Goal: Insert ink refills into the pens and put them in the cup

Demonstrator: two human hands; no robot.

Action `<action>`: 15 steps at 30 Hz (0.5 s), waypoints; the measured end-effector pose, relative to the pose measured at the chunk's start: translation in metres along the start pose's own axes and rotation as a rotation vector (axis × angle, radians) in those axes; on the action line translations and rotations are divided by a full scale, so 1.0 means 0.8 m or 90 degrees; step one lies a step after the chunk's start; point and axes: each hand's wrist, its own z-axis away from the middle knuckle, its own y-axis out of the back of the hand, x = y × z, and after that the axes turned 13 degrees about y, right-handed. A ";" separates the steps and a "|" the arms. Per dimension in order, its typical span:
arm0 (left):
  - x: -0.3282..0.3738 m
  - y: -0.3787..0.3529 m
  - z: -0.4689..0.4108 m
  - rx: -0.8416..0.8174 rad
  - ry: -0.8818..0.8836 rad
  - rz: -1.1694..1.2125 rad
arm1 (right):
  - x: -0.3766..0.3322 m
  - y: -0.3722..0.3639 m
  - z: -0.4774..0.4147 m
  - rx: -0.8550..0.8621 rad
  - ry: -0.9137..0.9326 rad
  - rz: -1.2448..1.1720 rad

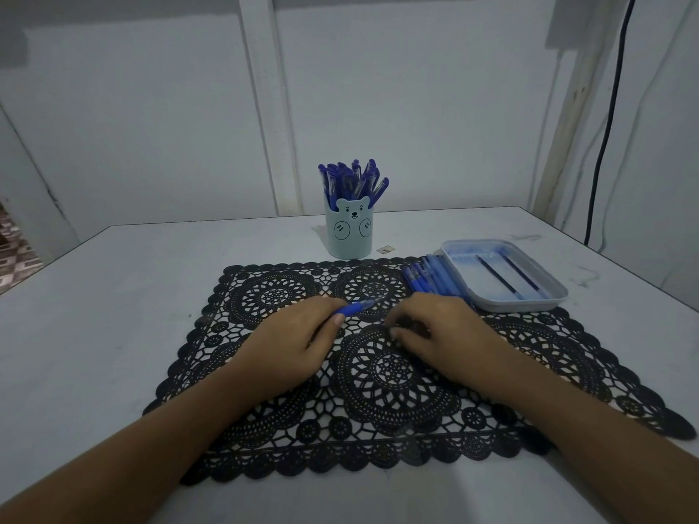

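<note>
A plain room in a home. A white counter (113,315) carries a black lace placemat (378,402); beyond the placemat stand a bear-faced cup (350,236) and painted walls (151,126).

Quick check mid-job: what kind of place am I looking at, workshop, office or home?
Probably a room at home, used as a simple desk: a plain white table against bare painted walls, a black lace placemat, and a bear-faced pen cup full of blue pens.

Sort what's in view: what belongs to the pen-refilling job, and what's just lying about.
Job:
pen, gripped by the left hand
loose pens beside the tray
refills in the tray
bear cup with stored pens

Lying about:
black lace mat
small scrap by the cup
black cable
</note>
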 end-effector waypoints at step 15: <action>0.004 0.000 0.002 -0.025 -0.039 -0.046 | -0.012 -0.002 -0.005 0.173 0.004 -0.126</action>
